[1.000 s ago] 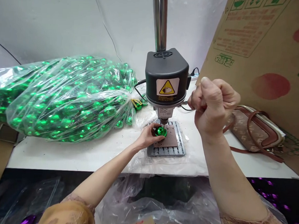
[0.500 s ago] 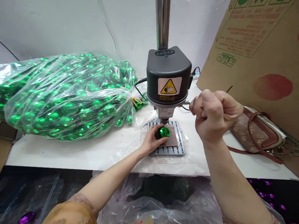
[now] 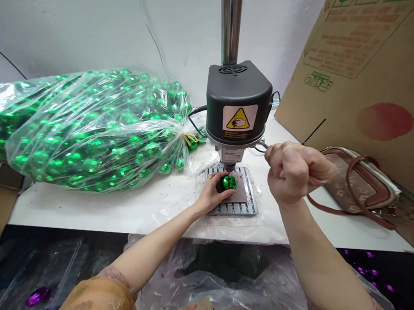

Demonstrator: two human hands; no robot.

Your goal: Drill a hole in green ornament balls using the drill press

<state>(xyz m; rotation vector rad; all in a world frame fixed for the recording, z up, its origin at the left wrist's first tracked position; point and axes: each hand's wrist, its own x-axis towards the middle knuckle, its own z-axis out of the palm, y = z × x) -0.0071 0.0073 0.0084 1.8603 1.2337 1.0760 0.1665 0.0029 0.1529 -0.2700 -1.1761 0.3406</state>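
My left hand [image 3: 209, 193] holds a shiny green faceted ball [image 3: 228, 183] directly under the chuck of a small bench drill press [image 3: 238, 101]. The ball sits just above a brown pad [image 3: 240, 196] on a slotted grey metal base plate [image 3: 247, 208]. Whether the bit touches the ball is hidden. My right hand [image 3: 294, 172] is a closed fist around the drill's thin feed lever [image 3: 314, 131], to the right of the black drill head.
A large clear bag of green balls [image 3: 90, 130] lies left of the drill on the white table [image 3: 121, 210]. A brown handbag [image 3: 358, 181] and a cardboard sheet [image 3: 371, 75] stand right. Clear plastic [image 3: 220, 290] and purple balls [image 3: 38, 297] lie below the table edge.
My right fist has moved steadily down, bringing the lever with it. The view has shifted slightly. My left hand keeps the green ball under the chuck.
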